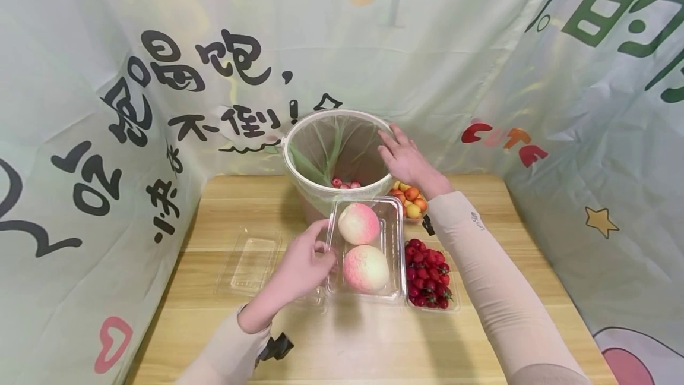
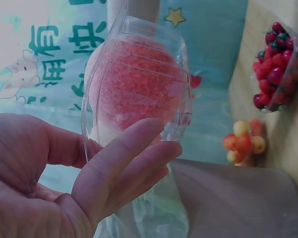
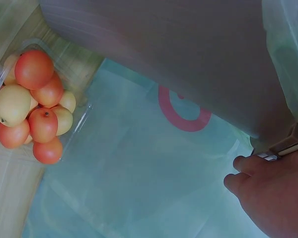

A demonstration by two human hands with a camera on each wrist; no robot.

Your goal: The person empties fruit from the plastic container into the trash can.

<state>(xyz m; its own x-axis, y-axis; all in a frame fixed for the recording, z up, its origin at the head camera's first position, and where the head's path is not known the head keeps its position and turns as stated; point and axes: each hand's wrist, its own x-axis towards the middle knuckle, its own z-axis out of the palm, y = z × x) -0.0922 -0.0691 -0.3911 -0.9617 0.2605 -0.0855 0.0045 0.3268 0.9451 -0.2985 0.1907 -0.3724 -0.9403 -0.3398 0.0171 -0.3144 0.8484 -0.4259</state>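
Observation:
My left hand (image 1: 304, 263) holds a clear plastic box (image 1: 395, 266) by its left side, thumb on one face and fingers on the other. Inside lie two pink-and-cream peaches (image 1: 366, 268). The box is raised at the near side of a round bin (image 1: 291, 165) lined with a thin green bag (image 1: 333, 147). Several small reddish fruits (image 1: 347, 184) lie down in the bin. My right hand (image 1: 408, 159) grips the bin's right rim, some fingers over it; the right wrist view shows two fingertips (image 3: 237, 182) outside the wall.
A clear box of red berries and cherries (image 1: 427, 272) sits right of the peaches. Behind it, beside the bin, stands a box of orange and yellow fruits (image 1: 410, 199). A clear empty container (image 1: 253, 263) lies at left on the wooden table (image 1: 352, 355). Printed cloth (image 1: 427, 64) surrounds the table.

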